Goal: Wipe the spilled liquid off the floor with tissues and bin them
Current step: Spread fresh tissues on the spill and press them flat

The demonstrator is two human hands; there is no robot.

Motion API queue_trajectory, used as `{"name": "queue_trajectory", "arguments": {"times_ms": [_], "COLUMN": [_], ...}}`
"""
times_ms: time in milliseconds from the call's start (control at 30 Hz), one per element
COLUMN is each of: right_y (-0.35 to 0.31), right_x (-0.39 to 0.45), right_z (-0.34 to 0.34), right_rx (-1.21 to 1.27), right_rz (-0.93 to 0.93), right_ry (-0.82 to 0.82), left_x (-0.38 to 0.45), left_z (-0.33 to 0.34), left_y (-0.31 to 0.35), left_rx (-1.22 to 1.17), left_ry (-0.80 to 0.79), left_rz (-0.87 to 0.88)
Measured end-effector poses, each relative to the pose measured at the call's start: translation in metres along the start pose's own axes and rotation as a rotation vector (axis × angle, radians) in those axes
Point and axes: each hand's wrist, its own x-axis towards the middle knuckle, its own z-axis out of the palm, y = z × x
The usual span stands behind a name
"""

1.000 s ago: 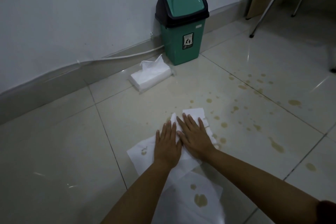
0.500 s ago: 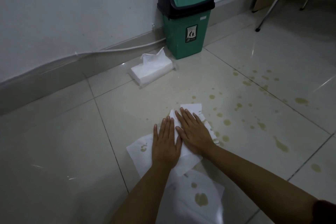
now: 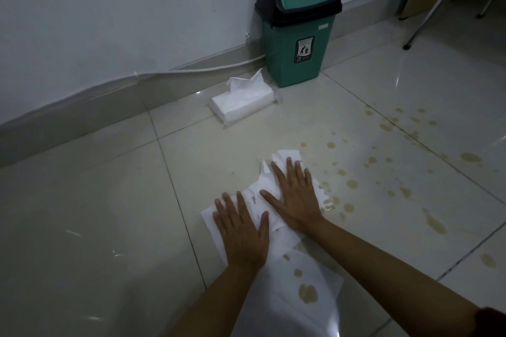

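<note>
Left hand (image 3: 242, 230) and right hand (image 3: 297, 198), fingers flat and spread, pressing crumpled white tissues (image 3: 276, 186) mid-floor; brown spilled droplets (image 3: 383, 169) rightward, green swing-lid plastic bin (image 3: 298, 22) at wall, bare glossy cream floor tiles (image 3: 82, 213) leftward.

Glossy cream tiled floor (image 3: 82, 213); pale wall (image 3: 109, 8); metal chair legs (image 3: 438, 0) far right.

Bare floor (image 3: 82, 227) lies open leftward; tissue pack (image 3: 242, 102) and bin (image 3: 298, 24) block ahead
</note>
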Motion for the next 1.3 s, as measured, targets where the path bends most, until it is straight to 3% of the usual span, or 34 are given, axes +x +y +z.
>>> {"name": "queue_trajectory", "arguments": {"times_ms": [233,600,833,900,1033,1100,1200,1300], "right_y": [-0.003,-0.007,-0.009,-0.010,-0.017,-0.021,-0.021,-0.020], "right_x": [0.009,0.023,0.032,0.030,0.023,0.018,0.015,0.013], "right_z": [0.002,0.007,0.007,0.003,0.001,0.004,0.009,0.002], "right_rx": [-0.025,-0.044,0.026,0.083,0.138,0.086,0.021,0.278], "right_rz": [-0.143,-0.263,-0.295,-0.300,-0.303,-0.329,-0.388,-0.361], "right_ry": [-0.015,-0.022,-0.031,-0.053,-0.129,-0.137,-0.112,-0.104], "left_x": [0.000,0.015,0.046,0.050,0.051,0.049,0.046,0.045], "left_z": [0.000,0.010,0.016,0.011,-0.002,-0.007,-0.007,-0.008], "left_y": [0.005,-0.001,-0.016,-0.017,-0.021,-0.028,-0.039,-0.043], "left_rx": [0.025,0.055,-0.031,-0.147,-0.733,-0.919,-0.795,-0.569], "left_ry": [-0.025,-0.014,-0.089,-0.105,-0.092,-0.075,-0.050,-0.055], "left_rz": [-0.152,-0.070,0.001,-0.001,-0.079,-0.123,-0.028,0.202]}}
